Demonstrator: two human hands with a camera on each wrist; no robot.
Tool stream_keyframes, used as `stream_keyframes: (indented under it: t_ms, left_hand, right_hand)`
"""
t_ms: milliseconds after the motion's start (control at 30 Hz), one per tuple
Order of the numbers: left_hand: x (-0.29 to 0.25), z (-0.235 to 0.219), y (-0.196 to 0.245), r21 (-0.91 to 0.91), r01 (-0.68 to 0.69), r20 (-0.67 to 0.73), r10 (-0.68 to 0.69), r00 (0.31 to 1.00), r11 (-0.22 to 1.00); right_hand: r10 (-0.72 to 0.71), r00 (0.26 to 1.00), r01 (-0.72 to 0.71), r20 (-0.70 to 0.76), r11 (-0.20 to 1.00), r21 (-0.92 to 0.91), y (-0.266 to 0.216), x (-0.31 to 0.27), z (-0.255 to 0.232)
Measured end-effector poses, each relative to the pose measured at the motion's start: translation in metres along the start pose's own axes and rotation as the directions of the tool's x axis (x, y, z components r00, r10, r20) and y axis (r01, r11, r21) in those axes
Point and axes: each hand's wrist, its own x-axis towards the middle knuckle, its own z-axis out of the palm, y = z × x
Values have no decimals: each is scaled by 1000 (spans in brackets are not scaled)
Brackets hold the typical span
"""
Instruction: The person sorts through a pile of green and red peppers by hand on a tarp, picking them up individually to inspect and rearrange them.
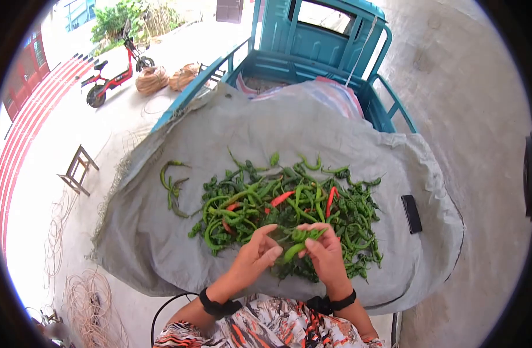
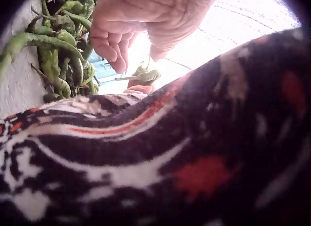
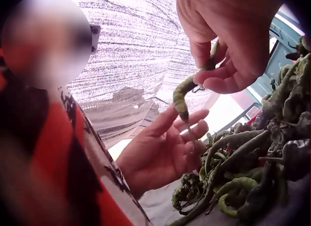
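We stand at a grey sheet (image 1: 312, 127) spread over a blue cart (image 1: 318, 40), with a pile of peppers (image 1: 289, 203) heaped in its middle, mostly green with a few red ones mixed in. Our right hand (image 1: 327, 252) curls its thumb and fingers around a green pepper (image 1: 295, 250) and holds it just above the near edge of the pile; in the right wrist view the pepper (image 3: 182, 94) hangs down from the pinch. Our left hand (image 1: 257, 252) sits just beside it, palm turned up and fingers loosely spread, holding nothing; its fingertips come close to the pepper's lower end, though we cannot tell whether they touch it. A few stray peppers (image 1: 173, 188) lie apart to the left of the pile. A dark phone (image 1: 411, 213) rests on the sheet to the right. A red scooter (image 1: 112, 72) stands on the concrete beyond the cart.
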Motion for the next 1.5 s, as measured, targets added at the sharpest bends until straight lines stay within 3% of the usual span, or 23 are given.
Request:
stream_keyframes:
  t_ms: [67,133,367,467,500,600,667,700,800,833,933,1133,1233,1333,1500]
  left_hand:
    - [-2,1,4,-68,-12,30,14,999,998]
    - [-3,-6,-3,-6,53,48,-53,997,999]
    - [-9,-10,-6,-76,18,-94,-25,995,997]
    - [-11,-18,-7,-77,11,-173,-24,985,997]
    - [-11,-20,-6,-72,17,-194,-30,981,997]
    - [-8,-19,-4,-41,-54,-282,41,959,998]
    - [-10,-20,-5,75,-62,-251,79,965,995]
    - [-10,-24,-11,165,-71,-226,108,968,984]
    - [-12,-29,-18,321,-96,-109,137,985,942]
    - [-13,-28,-19,331,-96,-85,131,988,939]
    - [-9,-27,-18,368,-102,-18,117,993,924]
    - [-6,-19,-13,441,-70,-33,94,995,895]
    - [-6,-13,-4,466,-81,-134,161,978,881]
    - [-5,-13,3,473,-123,-93,188,978,872]
    - [2,-2,-1,377,-56,-16,66,998,925]
  right_hand:
    - [61,995,-59,79,998,-25,1,-2,4]
    - [108,984,-100,142,993,-63,0,-4,9]
    - [156,984,-129,81,954,-271,-6,-11,21]
    - [90,991,-116,-101,949,-294,1,-8,17]
    - [84,992,-107,-98,959,-263,4,-5,11]
    - [-134,969,89,-208,973,-211,8,4,23]
    - [-261,940,114,-221,848,-518,10,7,5]
    - [-324,923,93,-209,714,-694,4,6,1]
    - [-275,949,22,-153,544,-839,-6,-7,-4]
    - [-343,933,39,-106,391,-919,0,-9,-10]
    - [-238,956,-122,-173,213,-969,0,-22,-7]
    - [-337,940,33,49,-55,-998,10,-17,-8]
    - [-313,948,34,60,-88,-996,11,-6,-13]
    - [-339,940,17,35,-55,-998,20,3,-26]
    - [-420,908,-3,2,-12,-1000,20,-2,-29]
